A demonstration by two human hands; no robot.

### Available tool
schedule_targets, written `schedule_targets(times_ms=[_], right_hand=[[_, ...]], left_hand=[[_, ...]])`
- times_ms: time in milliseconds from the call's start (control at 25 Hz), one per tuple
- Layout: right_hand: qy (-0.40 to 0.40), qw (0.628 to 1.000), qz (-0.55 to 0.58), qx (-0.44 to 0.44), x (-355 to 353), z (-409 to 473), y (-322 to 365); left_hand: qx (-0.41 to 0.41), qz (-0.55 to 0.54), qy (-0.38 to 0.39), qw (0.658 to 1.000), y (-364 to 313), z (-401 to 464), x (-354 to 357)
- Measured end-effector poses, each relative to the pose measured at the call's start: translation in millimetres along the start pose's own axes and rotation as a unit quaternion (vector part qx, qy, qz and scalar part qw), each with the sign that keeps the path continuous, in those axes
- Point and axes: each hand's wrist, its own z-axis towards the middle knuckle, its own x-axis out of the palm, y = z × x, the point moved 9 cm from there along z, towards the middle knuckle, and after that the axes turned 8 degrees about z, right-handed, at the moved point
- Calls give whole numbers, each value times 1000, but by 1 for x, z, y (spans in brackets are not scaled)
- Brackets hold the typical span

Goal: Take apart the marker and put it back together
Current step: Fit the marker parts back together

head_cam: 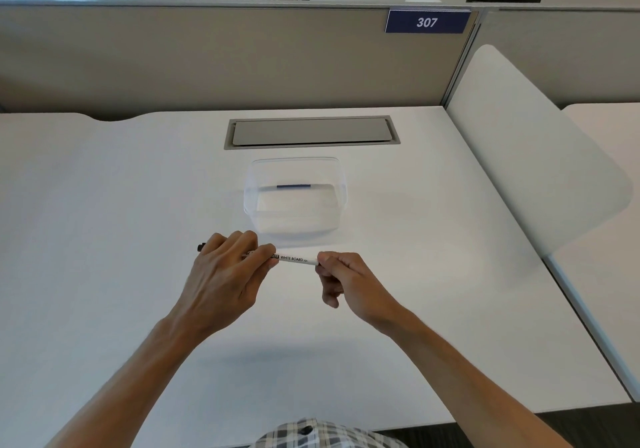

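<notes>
Hands meet above the white worktop [138,239], and between them you hold the slim white whiteboard marker [294,259] level, running left to right, just in front of you. Your left hand [221,274] wraps its curled fingers around the left part of the barrel, thumb and forefinger closing near the printed label; a dark tip of the marker pokes out beyond the knuckles on the far left. Your right hand [341,277] pinches the right end of the barrel between thumb and forefinger, with the other fingers curled under. You cannot tell from this view whether the end piece there is seated or loose.

Just beyond the marker, the clear plastic rectangular container [295,198] sits on the worktop, apart from your hands; a thin blue strip shows through or in it, too faint to identify. Farther back, a grey cable-tray flap [311,131] is set flush into the worktop. Behind it stands the beige partition [207,59], carrying a blue plate numbered 307 [427,22] at its upper right.
</notes>
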Motion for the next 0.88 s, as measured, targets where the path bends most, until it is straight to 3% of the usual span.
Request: schedule_targets(times_ms=[80,160,280,360,440,520,640,760,880], right_hand=[[4,1000,5,12,0,0,-1],[-35,992,-113,-38,-6,-2,6],[-83,920,-347,-160,-7,-11,26],[-82,879,-410,-229,-1,-15,38],[-82,866,-421,-258,1,-17,42],[-85,878,-399,-251,1,-15,41],[-95,928,-302,-196,-2,-9,30],[-89,987,-103,-84,-6,0,10],[-63,997,18,43,-7,6,-10]], left_hand=[[0,-5,11,1000,1,0,2],[-15,-34,24,999,4,0,3],[-35,-72,38,996,6,-1,6],[-44,-95,41,994,8,-2,7],[-49,-116,36,991,7,-2,6],[-51,-122,28,991,6,-2,6],[-59,-110,12,992,5,-2,5],[-37,-47,1,998,2,2,3],[1,28,1,1000,-4,4,3]])
